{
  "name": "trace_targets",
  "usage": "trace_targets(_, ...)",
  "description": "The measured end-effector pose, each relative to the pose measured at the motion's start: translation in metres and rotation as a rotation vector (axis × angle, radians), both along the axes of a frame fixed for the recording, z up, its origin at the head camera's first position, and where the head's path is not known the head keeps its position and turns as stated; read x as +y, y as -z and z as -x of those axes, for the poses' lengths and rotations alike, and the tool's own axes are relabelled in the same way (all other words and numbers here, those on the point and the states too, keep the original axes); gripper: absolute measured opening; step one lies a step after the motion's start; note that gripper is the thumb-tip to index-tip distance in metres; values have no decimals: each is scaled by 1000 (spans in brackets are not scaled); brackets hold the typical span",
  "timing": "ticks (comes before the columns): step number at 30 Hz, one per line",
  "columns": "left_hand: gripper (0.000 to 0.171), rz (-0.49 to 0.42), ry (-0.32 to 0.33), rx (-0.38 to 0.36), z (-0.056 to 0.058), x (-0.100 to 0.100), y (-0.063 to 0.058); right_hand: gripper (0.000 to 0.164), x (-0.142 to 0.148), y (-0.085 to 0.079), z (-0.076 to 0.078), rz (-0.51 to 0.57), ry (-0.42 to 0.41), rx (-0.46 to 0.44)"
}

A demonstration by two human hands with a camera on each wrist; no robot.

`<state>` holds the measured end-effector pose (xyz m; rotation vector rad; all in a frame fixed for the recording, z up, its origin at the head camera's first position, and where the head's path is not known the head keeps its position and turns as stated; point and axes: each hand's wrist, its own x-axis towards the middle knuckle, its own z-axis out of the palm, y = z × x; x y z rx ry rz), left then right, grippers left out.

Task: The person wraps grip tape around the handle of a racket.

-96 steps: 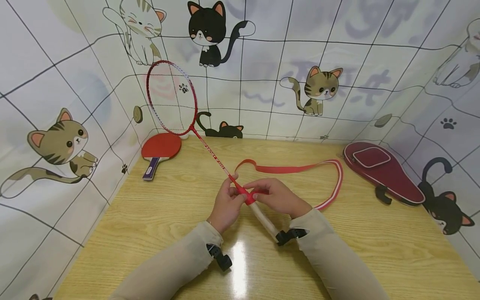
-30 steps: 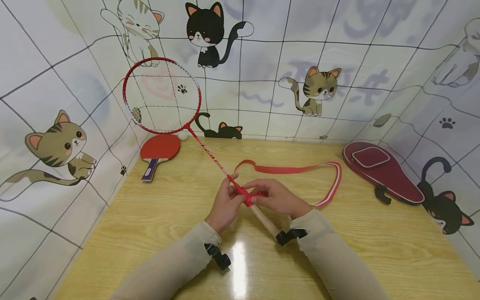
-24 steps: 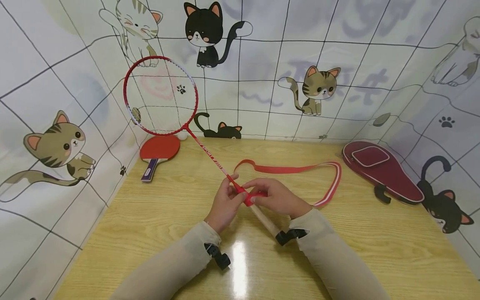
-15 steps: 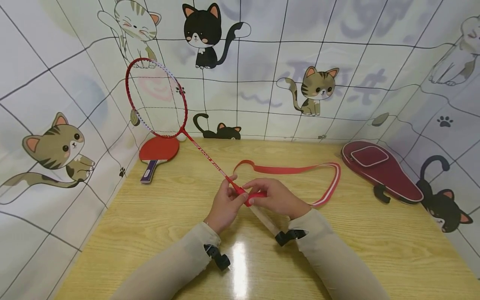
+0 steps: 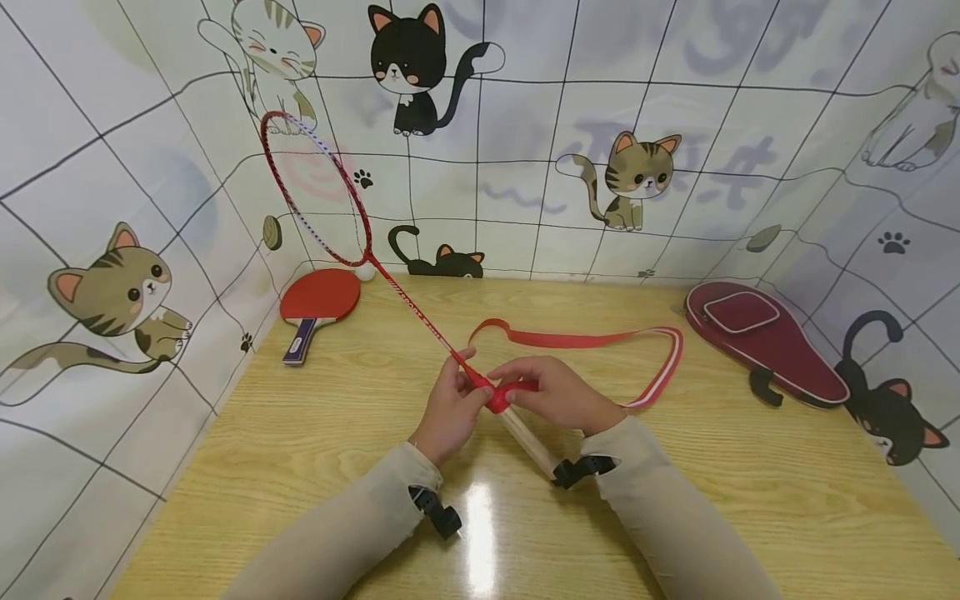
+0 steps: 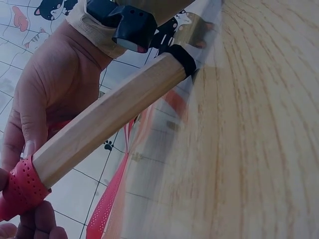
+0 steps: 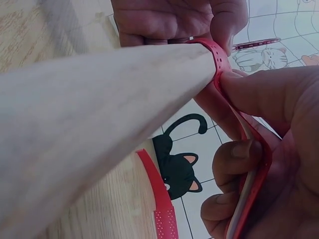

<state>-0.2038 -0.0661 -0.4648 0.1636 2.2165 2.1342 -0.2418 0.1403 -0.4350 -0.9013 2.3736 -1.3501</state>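
A red badminton racket (image 5: 408,304) slants across the head view, its strung head up at the left by the wall. My left hand (image 5: 452,408) pinches it where the shaft meets the handle, over a wrapped red turn of tape. Below that, the handle is bare wood (image 6: 109,119) with a black band at its end. My right hand (image 5: 558,396) grips the perforated red grip tape (image 7: 254,154), thumb against the tape beside the handle in the right wrist view. The tape's loose, pale-backed length (image 5: 570,340) loops over the table behind my right hand.
A red table tennis bat (image 5: 322,293) lies at the back left of the wooden table (image 5: 315,492), with a white ball (image 5: 365,272) beside it. A dark red racket case (image 5: 765,342) lies at the right. Cat-patterned walls (image 5: 525,192) enclose the back and sides.
The racket has turned about its shaft; its head showed wide a second ago and looks narrow now. Both hands stay at the top of the handle, on the tape.
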Motion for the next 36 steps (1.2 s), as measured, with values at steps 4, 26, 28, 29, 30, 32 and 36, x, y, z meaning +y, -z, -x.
trace_targets(4, 63, -3, 4, 9, 0, 0, 0, 38, 1, 3, 2, 10, -25, 10)
trace_targets(26, 70, -21, -11, -20, -2, 0, -2, 37, -3, 3, 0, 67, 22, -56)
trace_targets(28, 71, -9, -14, -19, -2, 0, -3, 37, -2, 2, 0, 57, 40, -65)
trace_targets(29, 71, 0, -15, -18, -2, 0, -3, 36, -2, 2, 0, 50, 48, -67)
trace_targets(30, 72, 10, -14, -16, -3, 0, -3, 36, -2, 2, 0, 46, 53, -73)
trace_targets(32, 73, 28, -12, -11, -4, 0, -4, 37, -1, 1, 0, 38, 56, -79)
trace_targets(36, 75, 64, -7, -2, -5, 0, -5, 37, -1, 2, 1, 33, 56, -77)
